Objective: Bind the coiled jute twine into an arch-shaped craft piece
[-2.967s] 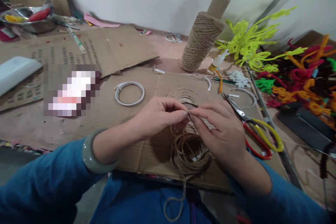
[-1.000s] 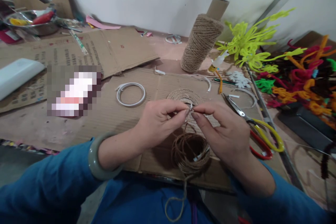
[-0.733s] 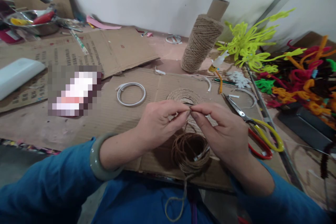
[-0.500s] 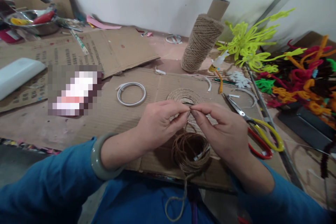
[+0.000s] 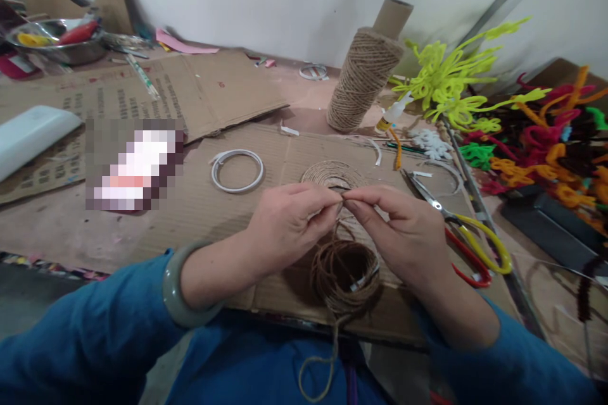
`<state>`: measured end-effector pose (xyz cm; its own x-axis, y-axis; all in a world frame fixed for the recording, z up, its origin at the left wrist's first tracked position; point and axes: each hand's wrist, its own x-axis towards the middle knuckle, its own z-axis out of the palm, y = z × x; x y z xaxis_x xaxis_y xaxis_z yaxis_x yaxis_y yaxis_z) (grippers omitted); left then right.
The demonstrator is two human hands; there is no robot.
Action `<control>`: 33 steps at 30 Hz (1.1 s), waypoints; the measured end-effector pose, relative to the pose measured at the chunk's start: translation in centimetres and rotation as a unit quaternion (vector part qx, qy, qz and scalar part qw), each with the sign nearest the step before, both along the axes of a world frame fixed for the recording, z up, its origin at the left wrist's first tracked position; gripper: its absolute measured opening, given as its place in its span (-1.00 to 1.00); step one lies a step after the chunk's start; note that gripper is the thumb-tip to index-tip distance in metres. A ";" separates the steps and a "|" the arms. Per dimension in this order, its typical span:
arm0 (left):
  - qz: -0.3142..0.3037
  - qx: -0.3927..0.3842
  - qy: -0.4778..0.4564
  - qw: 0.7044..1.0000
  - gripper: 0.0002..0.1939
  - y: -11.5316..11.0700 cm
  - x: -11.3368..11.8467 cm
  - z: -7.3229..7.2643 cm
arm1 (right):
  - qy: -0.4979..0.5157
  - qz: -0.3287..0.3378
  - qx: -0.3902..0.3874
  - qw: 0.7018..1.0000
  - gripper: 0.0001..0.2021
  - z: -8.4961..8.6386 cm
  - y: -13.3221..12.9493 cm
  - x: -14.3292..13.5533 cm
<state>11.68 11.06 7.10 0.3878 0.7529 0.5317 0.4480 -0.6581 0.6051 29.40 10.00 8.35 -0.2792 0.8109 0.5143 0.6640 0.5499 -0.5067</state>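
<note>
My left hand [image 5: 292, 221] and my right hand [image 5: 403, 231] meet fingertip to fingertip, both pinched closed. A thin dark strand [image 5: 338, 188] shows at the pinch; most of it is covered by the fingers. Just behind the fingertips, a flat coil of pale twine [image 5: 316, 171] lies on the corrugated cardboard [image 5: 280, 152]. Below and between my hands sits a loose bundle of brown twine [image 5: 327, 278], its tail looping down over the table edge onto my clothing. Scissors [image 5: 437, 205] with one yellow and one red handle lie beside my right hand.
A white ring coil [image 5: 237, 171] lies left of my hands. Behind stand a large twine spool [image 5: 363, 79] and a small glue bottle [image 5: 392, 115]. Yellow-green pipe-cleaner flowers [image 5: 446, 76] and multicoloured ones fill the right. A blurred-out phone-like object [image 5: 137, 168] is at left.
Both hands keep the same pinch at nearly the same spot. My right hand has shifted very slightly left; the things on the table stay put.
</note>
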 end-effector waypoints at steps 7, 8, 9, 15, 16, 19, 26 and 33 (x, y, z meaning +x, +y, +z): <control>0.001 0.013 -0.004 1.000 -0.86 0.0 0.1 0.1 | 0.015 0.007 0.014 1.000 -0.88 0.2 -0.1 -0.4; 0.001 0.015 -0.005 1.000 -0.86 0.0 0.1 0.2 | 0.017 0.006 0.015 1.000 -0.88 0.1 -0.1 -0.4; 0.001 0.015 -0.006 1.000 -0.87 0.0 0.2 0.2 | 0.018 0.005 0.015 1.000 -0.88 0.1 -0.1 -0.4; -0.002 0.000 -0.003 1.000 -0.86 0.0 0.1 0.2 | 0.010 0.015 0.002 1.000 -0.88 0.1 0.0 0.0; -0.002 0.004 -0.004 1.000 -0.86 0.0 0.1 0.1 | 0.007 0.018 0.001 1.000 -0.88 0.1 0.1 0.1; -0.001 0.024 -0.010 1.000 -0.87 0.0 0.1 0.0 | 0.003 0.019 0.006 1.000 -0.88 0.2 0.1 0.0; 0.012 0.049 -0.014 0.999 -0.88 -0.1 0.3 0.0 | 0.006 -0.005 0.008 1.000 -0.87 0.2 -0.1 -0.6; 0.002 -0.038 -0.053 0.998 -0.88 0.1 0.3 0.3 | 0.047 -0.008 -0.034 0.998 -0.89 0.2 -0.1 0.0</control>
